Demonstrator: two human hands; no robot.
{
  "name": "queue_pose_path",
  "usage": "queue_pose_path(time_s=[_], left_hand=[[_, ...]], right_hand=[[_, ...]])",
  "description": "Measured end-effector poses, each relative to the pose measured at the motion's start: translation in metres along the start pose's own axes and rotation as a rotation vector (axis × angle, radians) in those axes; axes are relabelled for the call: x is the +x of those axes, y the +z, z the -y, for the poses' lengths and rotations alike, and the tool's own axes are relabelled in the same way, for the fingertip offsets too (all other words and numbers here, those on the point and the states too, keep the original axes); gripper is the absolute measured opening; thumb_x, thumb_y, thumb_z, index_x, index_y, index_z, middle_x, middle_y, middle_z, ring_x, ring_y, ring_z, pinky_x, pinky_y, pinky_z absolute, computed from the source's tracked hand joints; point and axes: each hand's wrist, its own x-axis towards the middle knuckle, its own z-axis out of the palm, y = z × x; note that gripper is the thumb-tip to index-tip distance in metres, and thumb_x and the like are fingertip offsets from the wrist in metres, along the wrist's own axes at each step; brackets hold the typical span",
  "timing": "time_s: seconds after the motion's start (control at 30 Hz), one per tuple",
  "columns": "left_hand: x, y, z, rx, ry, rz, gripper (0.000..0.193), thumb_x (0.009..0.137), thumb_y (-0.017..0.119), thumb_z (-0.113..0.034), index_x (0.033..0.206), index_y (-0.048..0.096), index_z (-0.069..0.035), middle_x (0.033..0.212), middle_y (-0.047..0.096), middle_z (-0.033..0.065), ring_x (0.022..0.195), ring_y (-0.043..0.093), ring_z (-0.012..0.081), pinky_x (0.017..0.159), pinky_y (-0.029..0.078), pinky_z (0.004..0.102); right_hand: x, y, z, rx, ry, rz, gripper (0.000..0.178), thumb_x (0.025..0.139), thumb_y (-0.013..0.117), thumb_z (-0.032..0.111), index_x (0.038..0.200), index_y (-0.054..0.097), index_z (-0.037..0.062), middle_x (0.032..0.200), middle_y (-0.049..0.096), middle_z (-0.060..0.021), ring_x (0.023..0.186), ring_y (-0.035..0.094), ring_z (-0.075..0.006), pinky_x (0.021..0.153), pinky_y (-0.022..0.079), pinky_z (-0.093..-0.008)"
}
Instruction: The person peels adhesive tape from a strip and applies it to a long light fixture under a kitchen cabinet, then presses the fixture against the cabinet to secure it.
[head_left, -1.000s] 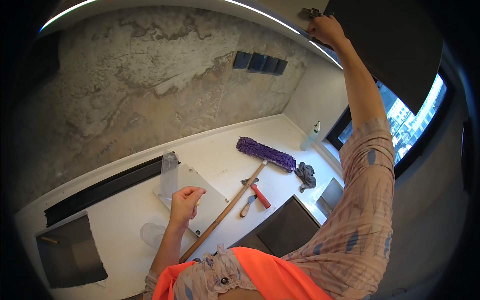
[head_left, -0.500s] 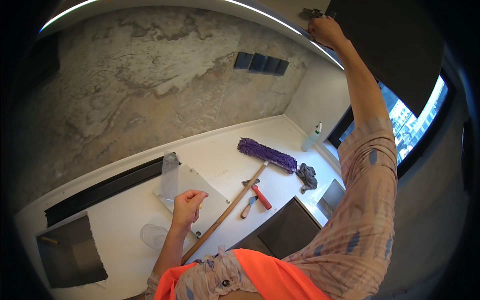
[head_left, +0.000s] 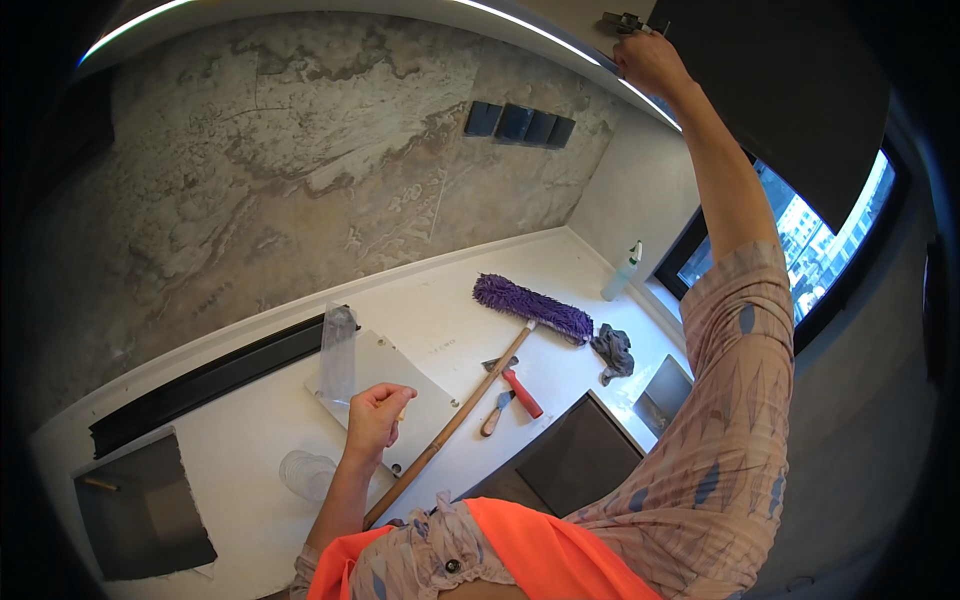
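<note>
High at the upper right, my right hand (head_left: 652, 65) is closed just below a metal hinge (head_left: 628, 23) at the edge of a dark cabinet door (head_left: 790, 80). Its fingertips are turned away, so what they grip is hidden. Over the white counter (head_left: 420, 335), my left hand (head_left: 374, 420) is held closed, thumb against fingers, with a small yellowish thing (head_left: 402, 412) showing at the fingers. Its kind is too small to tell. Behind that hand lie a pale panel (head_left: 415, 380) and a clear plastic piece (head_left: 339, 360).
A purple fluffy duster (head_left: 532, 308) with a long wooden handle (head_left: 450, 430) lies across the counter. Beside it are a red-handled tool (head_left: 522, 393), a scraper (head_left: 496, 414), a grey rag (head_left: 613, 352) and a spray bottle (head_left: 622, 274). Cutouts (head_left: 145, 505) open in the counter.
</note>
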Motion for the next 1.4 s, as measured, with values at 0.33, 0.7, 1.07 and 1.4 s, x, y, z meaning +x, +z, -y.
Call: queue_pose_path(time_s=[0.33, 0.7, 1.07, 1.4], left_hand=[[0.0, 0.002, 0.001, 0.005, -0.016, -0.001, 0.016, 0.09, 0.066, -0.017, 0.089, 0.07, -0.001, 0.055, 0.048, -0.0045, 0.035, 0.035, 0.0027, 0.032, 0.025, 0.0202], [-0.004, -0.006, 0.001, 0.016, -0.025, -0.02, 0.017, 0.089, 0.066, -0.017, 0.089, 0.07, -0.001, 0.056, 0.047, -0.0043, 0.034, 0.035, 0.003, 0.032, 0.025, 0.0204], [0.001, -0.005, 0.006, 0.005, -0.04, -0.022, 0.017, 0.089, 0.066, -0.017, 0.089, 0.069, -0.001, 0.057, 0.049, -0.004, 0.035, 0.035, 0.0029, 0.032, 0.025, 0.0202], [0.005, 0.001, 0.007, 0.015, -0.035, -0.03, 0.017, 0.089, 0.067, -0.017, 0.09, 0.069, -0.001, 0.057, 0.049, -0.004, 0.035, 0.036, 0.003, 0.032, 0.026, 0.0202]], right_hand=[[-0.007, 0.008, 0.009, -0.026, 0.018, -0.155, 0.012, 0.073, 0.062, 0.013, 0.081, 0.07, 0.0087, 0.084, 0.069, -0.0103, 0.093, 0.066, -0.027, 0.083, 0.05, -0.0402], [0.006, 0.002, 0.008, 0.063, 0.224, 0.036, 0.02, 0.076, 0.061, 0.015, 0.091, 0.073, 0.009, 0.097, 0.07, -0.0137, 0.095, 0.067, -0.0309, 0.083, 0.053, -0.0415], [0.012, -0.009, 0.0, 0.13, 0.217, 0.163, 0.026, 0.076, 0.063, 0.01, 0.096, 0.076, 0.0201, 0.097, 0.071, -0.0121, 0.095, 0.068, -0.0295, 0.078, 0.054, -0.04], [0.014, -0.003, 0.003, 0.041, 0.213, 0.081, 0.016, 0.071, 0.068, 0.015, 0.086, 0.074, 0.0148, 0.085, 0.07, -0.0102, 0.086, 0.068, -0.0291, 0.071, 0.054, -0.0403]])
